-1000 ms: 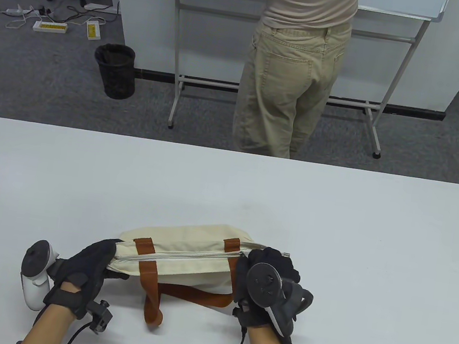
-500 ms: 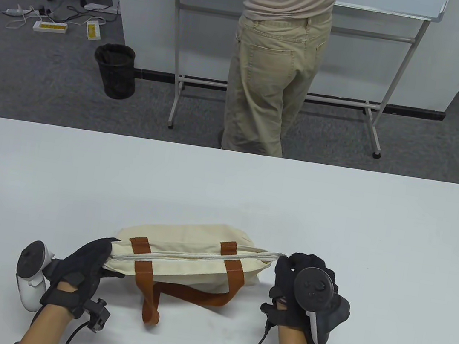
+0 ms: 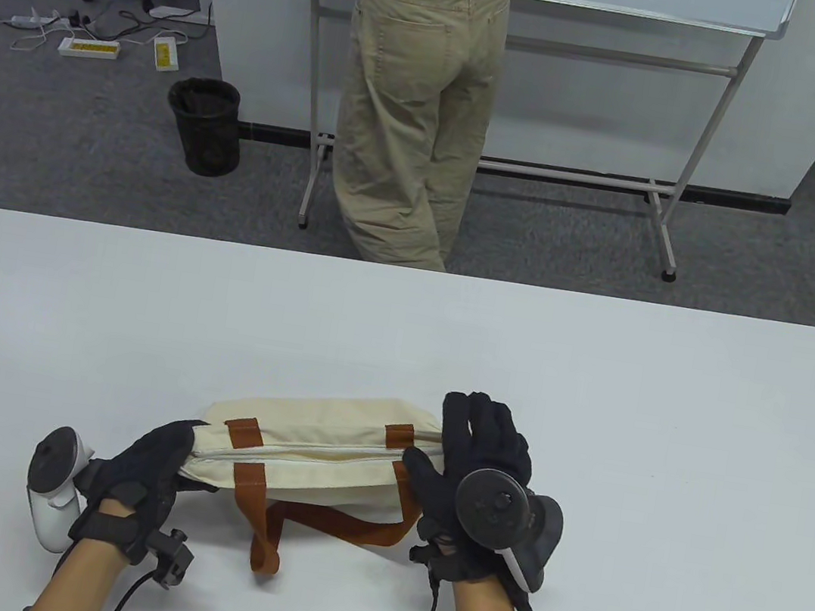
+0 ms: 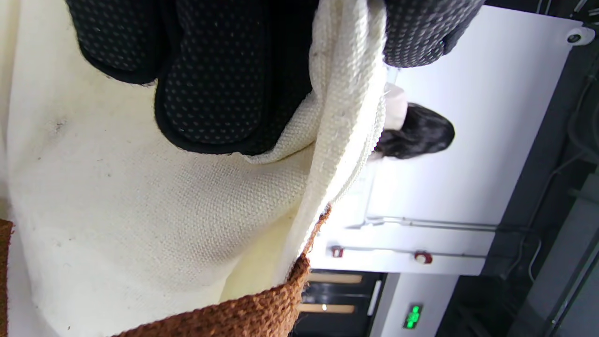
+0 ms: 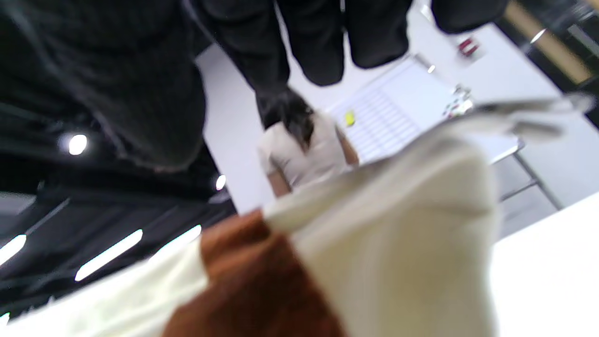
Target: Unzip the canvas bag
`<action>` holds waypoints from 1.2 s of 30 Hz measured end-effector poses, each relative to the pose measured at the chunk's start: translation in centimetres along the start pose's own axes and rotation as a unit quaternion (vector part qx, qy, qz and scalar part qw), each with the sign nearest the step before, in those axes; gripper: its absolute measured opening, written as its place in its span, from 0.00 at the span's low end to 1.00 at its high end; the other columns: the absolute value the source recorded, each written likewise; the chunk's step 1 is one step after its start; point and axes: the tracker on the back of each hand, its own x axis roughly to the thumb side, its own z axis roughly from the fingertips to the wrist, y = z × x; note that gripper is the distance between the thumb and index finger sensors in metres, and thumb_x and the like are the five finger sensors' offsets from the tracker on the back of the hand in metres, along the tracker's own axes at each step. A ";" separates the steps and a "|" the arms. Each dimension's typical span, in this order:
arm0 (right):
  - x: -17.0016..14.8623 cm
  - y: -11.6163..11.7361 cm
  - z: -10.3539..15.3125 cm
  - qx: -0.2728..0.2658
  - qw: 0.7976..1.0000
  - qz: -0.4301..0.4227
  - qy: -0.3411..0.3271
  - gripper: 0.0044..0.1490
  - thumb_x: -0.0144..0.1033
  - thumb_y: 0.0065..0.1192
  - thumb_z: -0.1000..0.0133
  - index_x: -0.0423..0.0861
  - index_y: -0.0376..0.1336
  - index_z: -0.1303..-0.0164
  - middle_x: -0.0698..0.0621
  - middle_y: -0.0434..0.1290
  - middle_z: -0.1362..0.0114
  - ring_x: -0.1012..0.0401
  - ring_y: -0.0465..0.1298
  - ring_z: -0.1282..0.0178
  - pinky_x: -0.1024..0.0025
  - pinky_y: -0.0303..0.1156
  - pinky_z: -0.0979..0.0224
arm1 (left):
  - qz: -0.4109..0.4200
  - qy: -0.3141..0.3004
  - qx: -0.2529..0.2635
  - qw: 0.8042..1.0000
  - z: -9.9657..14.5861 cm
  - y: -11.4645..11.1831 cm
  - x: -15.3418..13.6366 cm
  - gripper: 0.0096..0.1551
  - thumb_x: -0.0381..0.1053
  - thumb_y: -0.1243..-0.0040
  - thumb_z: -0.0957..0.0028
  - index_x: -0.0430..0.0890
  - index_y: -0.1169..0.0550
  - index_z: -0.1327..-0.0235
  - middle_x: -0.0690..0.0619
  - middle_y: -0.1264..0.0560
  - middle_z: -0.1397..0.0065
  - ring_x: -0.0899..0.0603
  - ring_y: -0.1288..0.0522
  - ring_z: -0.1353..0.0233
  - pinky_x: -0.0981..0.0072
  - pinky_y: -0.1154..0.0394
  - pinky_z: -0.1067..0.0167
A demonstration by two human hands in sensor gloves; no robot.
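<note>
1. The canvas bag (image 3: 313,452) lies on its side on the counter (image 3: 593,394), near the front edge, between the two hands.
2. The left hand (image 3: 142,469) grips the bag's left end, fingers (image 4: 210,93) closed on the cream fabric.
3. The right hand (image 3: 476,457) hangs at the bag's right end, fingers spread and holding nothing.
4. The brown handle (image 3: 337,521) trails toward the counter's front.
</note>
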 end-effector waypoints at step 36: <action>0.8 5.3 -0.1 -0.111 0.971 -0.194 0.081 0.30 0.37 0.71 0.51 0.44 0.66 0.40 0.43 0.70 0.40 0.47 0.73 0.47 0.45 0.65 0.42 | -0.329 -0.049 0.081 0.940 0.2 0.0 1.1 0.24 0.56 0.39 0.51 0.49 0.19 0.44 0.45 0.17 0.40 0.38 0.18 0.46 0.40 0.30 0.41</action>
